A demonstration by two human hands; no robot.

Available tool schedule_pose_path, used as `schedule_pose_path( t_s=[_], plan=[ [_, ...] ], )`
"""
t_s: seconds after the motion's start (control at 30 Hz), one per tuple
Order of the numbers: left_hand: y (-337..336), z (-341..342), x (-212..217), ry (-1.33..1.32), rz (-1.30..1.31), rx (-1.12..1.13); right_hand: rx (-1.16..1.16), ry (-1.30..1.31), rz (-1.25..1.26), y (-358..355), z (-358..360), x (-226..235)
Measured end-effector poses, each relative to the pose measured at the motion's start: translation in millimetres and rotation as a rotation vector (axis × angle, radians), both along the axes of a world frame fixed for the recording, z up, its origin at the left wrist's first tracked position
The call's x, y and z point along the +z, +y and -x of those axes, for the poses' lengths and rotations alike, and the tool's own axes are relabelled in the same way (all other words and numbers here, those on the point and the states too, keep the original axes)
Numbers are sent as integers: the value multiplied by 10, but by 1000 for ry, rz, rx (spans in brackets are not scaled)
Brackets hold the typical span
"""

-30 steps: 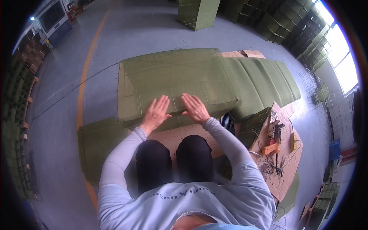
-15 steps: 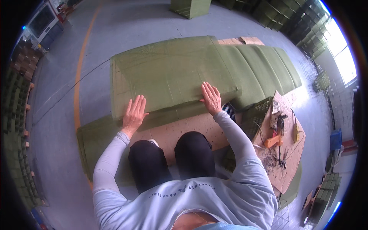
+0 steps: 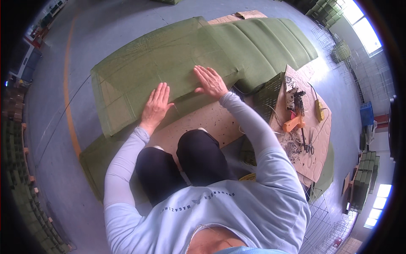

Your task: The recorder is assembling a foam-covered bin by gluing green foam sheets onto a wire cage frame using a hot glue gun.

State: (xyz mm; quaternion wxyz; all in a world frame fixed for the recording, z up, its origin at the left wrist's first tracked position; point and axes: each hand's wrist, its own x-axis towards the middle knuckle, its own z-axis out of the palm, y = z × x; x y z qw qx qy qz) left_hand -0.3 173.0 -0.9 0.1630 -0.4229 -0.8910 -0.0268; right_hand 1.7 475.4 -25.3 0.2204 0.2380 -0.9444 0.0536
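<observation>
A large green mesh-covered block (image 3: 156,63) lies on the floor in front of my knees. My left hand (image 3: 156,104) rests flat on its near edge, fingers spread, holding nothing. On the block's near right part my right hand (image 3: 210,82) also presses flat with open fingers. A row of green padded cushions (image 3: 270,44) continues to the right of the block. I kneel on a brown cardboard sheet (image 3: 211,122).
A green wire crate (image 3: 269,98) stands at my right. Beyond it a cardboard sheet (image 3: 315,135) carries an orange tool (image 3: 293,123), scissors (image 3: 309,144) and a yellow device (image 3: 319,111). An orange floor line (image 3: 67,101) runs at left. Green stacks (image 3: 364,182) stand at far right.
My left hand has shifted right along the block's near edge, closer to the right hand. The view has tilted, so the block sits more centred and nearer.
</observation>
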Motion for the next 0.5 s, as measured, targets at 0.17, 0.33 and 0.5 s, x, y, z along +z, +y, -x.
schedule_pose_path(
  t_s=[0.17,0.33,0.5],
  plan=[
    [20,7,-98,68,70,42,-122,74,112,-93,-75,-97],
    [-69,-38,-31,-6,43,53,-80,3,130,230,-103,-10],
    [-221,-102,-91,-2,43,98,-336,33,160,805,-22,-54]
  ],
)
